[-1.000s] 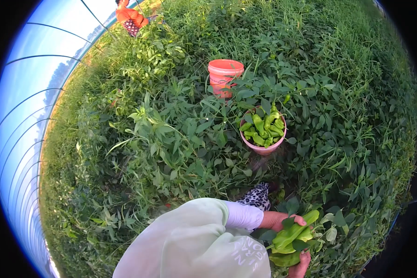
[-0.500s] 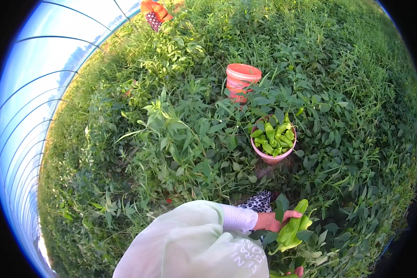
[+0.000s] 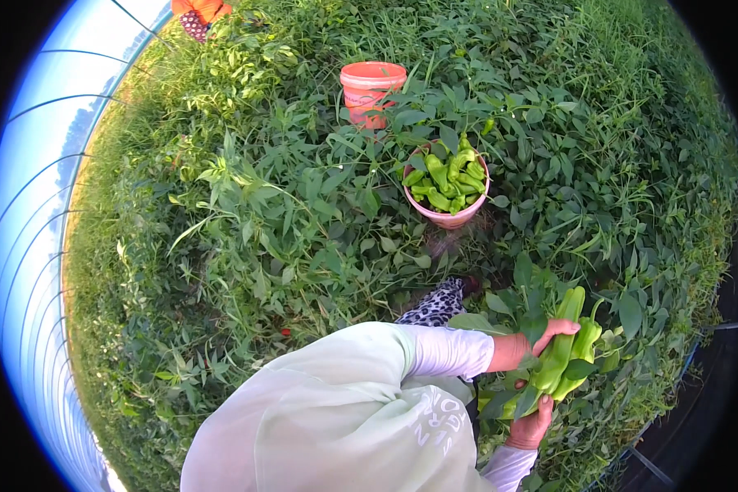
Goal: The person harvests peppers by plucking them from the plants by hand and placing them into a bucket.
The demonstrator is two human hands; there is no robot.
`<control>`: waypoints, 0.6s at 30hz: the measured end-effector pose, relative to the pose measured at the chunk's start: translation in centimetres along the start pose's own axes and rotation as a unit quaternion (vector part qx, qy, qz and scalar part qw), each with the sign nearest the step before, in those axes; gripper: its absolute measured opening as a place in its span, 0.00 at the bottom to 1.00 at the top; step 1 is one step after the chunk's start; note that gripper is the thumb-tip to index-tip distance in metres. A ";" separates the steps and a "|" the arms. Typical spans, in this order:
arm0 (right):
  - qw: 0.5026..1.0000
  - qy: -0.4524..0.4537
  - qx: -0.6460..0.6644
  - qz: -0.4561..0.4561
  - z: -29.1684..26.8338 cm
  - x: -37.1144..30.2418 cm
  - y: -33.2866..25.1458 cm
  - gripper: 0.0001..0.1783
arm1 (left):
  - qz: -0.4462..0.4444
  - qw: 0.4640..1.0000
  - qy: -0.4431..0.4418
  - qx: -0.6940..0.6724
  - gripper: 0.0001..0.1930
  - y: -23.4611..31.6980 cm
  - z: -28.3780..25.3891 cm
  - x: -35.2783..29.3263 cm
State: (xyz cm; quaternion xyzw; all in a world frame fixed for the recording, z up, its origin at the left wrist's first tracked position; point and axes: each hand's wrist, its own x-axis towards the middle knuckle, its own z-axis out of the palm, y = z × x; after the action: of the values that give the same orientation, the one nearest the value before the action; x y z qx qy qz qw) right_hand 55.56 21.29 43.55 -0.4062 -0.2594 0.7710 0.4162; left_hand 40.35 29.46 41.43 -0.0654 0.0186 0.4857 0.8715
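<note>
At the lower right, my left hand (image 3: 549,335) is closed round a few long green peppers (image 3: 556,354), its thumb laid across them. Just below, my right hand (image 3: 532,424) is closed on another green pepper (image 3: 510,407), with its thumb at the lower end of the bunch. Leaves partly hide that pepper and the fingers of both hands. Pepper plants (image 3: 629,316) surround the hands.
A pink bucket (image 3: 448,220) full of green peppers stands among the plants, with an orange-red bucket (image 3: 361,97) behind it. A person in orange (image 3: 198,10) is at the far left. Hoops (image 3: 37,107) of a tunnel frame curve along the left.
My right hand has come up from the lower edge to the bunch in my left hand, bringing a pepper. The view has shifted, so the buckets sit higher and further left.
</note>
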 end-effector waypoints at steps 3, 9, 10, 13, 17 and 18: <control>1.000 0.005 -0.015 0.017 0.9 0.3 -0.1 0.34 | 0.081 0.996 0.000 -0.041 0.23 0.6 -0.5 0.3; 0.966 -0.083 -0.189 0.159 2.9 0.4 -0.6 0.32 | 0.120 0.992 0.007 -0.030 0.23 3.8 -0.2 -1.2; 0.961 -0.071 -0.224 0.144 2.7 -0.1 -0.7 0.29 | 0.133 0.991 0.007 -0.019 0.22 4.9 -0.3 -1.3; 0.966 -0.044 -0.231 0.105 0.7 -1.7 -1.1 0.28 | 0.162 0.986 0.017 -0.033 0.22 8.0 -1.3 -2.9; 0.999 0.014 -0.035 0.018 -4.0 -4.9 -1.7 0.27 | 0.263 0.958 0.115 0.020 0.21 12.5 -3.9 -6.7; 0.998 0.025 -0.056 -0.010 -5.3 -5.4 -2.3 0.28 | 0.278 0.951 0.130 0.038 0.21 13.5 -4.4 -7.8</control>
State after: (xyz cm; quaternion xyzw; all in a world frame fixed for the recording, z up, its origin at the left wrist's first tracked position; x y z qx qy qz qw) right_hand 62.79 18.23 44.64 -0.4451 -0.2956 0.7408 0.4071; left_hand 24.90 29.36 36.54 -0.0870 0.1678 0.6949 0.6939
